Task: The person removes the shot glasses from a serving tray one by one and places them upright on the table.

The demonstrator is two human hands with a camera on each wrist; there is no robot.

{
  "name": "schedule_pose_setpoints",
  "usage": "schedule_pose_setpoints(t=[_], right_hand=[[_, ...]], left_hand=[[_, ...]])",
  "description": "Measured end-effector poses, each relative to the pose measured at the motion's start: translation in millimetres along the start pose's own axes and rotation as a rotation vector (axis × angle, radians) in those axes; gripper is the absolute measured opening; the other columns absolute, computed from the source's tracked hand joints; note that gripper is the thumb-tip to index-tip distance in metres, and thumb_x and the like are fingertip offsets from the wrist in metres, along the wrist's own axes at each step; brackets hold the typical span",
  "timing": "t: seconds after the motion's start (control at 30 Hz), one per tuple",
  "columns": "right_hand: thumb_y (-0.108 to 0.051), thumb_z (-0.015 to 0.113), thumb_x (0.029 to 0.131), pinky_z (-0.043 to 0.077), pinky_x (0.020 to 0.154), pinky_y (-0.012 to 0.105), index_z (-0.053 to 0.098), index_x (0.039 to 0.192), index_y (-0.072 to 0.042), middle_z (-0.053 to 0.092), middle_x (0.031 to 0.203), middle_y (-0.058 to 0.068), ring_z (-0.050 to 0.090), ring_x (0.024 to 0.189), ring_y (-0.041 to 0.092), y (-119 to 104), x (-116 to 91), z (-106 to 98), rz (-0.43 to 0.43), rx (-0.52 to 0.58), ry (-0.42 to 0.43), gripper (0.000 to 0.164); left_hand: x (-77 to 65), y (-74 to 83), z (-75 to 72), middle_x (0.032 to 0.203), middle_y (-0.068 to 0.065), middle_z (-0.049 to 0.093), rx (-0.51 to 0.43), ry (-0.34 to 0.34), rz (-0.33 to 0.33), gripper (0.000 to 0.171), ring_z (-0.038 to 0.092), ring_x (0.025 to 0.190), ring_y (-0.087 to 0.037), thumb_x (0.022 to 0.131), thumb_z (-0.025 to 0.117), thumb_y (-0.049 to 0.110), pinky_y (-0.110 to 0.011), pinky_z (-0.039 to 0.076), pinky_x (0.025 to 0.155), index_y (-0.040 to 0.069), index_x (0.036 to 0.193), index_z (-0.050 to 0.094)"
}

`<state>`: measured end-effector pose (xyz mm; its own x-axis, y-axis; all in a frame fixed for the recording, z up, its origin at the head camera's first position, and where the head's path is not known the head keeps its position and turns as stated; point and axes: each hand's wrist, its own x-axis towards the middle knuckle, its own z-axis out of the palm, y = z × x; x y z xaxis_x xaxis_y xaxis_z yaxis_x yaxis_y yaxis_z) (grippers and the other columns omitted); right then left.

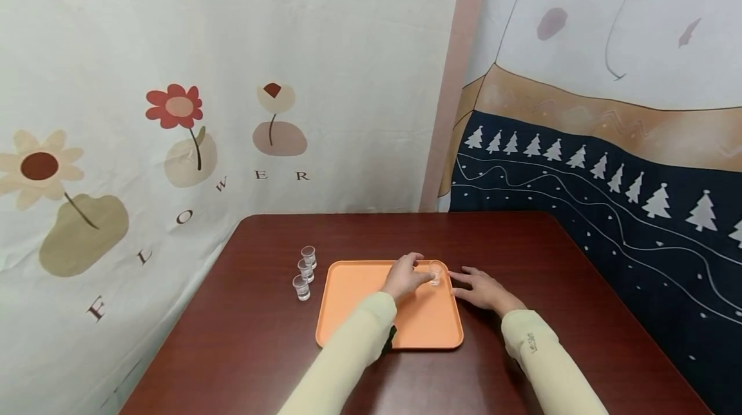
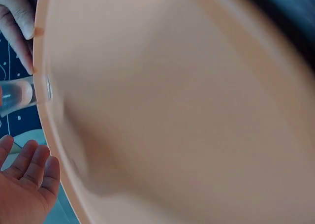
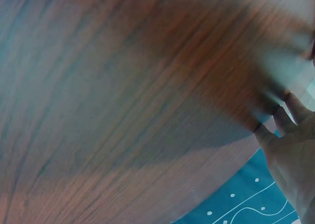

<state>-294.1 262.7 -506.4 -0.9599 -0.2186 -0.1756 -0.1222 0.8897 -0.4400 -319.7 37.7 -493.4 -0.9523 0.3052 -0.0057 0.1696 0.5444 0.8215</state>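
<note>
A small clear shot glass (image 1: 435, 272) stands near the back right corner of an orange tray (image 1: 371, 299). My left hand (image 1: 406, 278) reaches over the tray, its thumb right at the glass. In the left wrist view the left fingers (image 2: 33, 172) are relaxed and spread, apart from the glass (image 2: 17, 96). At the tray's right rim is my right hand (image 1: 484, 290), palm down, with extended fingertips close to the edge. The right wrist view shows those fingers (image 3: 283, 120) loosely spread over the tabletop.
Several objects are set on the dark red-brown table (image 1: 249, 337); left of the tray, three more shot glasses (image 1: 305, 270) stand in a short row. Behind the table hangs a cloth with flower prints (image 1: 359, 80), and a navy cloth with white trees (image 1: 580, 209) hangs at the right.
</note>
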Motion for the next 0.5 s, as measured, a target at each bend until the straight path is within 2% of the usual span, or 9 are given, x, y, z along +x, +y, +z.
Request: schedule_pose_setpoints(t=[0.17, 0.37, 0.5], right_hand=[[-0.042, 0.060, 0.099, 0.028, 0.104, 0.069, 0.049, 0.148, -0.020, 0.034, 0.152, 0.028, 0.030, 0.137, 0.053, -1.3, -3.1, 0.1, -0.026, -0.009, 0.005, 0.055], [-0.042, 0.060, 0.098, 0.029, 0.103, 0.069, 0.049, 0.148, -0.021, 0.035, 0.151, 0.027, 0.031, 0.137, 0.051, -1.8, -3.2, 1.0, -0.018, -0.015, 0.011, 0.056], [-0.042, 0.061, 0.098, 0.029, 0.104, 0.068, 0.050, 0.148, -0.020, 0.036, 0.151, 0.027, 0.031, 0.137, 0.051, -1.5, -2.8, 0.0, -0.025, -0.019, 0.013, 0.056]], left_hand=[[5.5, 2.2, 10.5, 0.130, -0.012, 0.059, 0.009, -0.009, -0.020, 0.051, 0.059, 0.114, -0.029, 0.092, 0.073, 0.032, -0.045, 0.051, 0.089, 0.010, 0.135, 0.057], [3.5, 7.5, 15.8, 0.122, -0.008, 0.064, 0.048, 0.019, 0.004, 0.042, 0.062, 0.105, -0.025, 0.092, 0.073, 0.030, -0.042, 0.051, 0.085, 0.010, 0.128, 0.063], [3.2, 9.6, 17.1, 0.115, -0.006, 0.065, 0.057, 0.021, 0.022, 0.037, 0.062, 0.094, -0.020, 0.093, 0.071, 0.029, -0.037, 0.052, 0.076, 0.009, 0.124, 0.064]])
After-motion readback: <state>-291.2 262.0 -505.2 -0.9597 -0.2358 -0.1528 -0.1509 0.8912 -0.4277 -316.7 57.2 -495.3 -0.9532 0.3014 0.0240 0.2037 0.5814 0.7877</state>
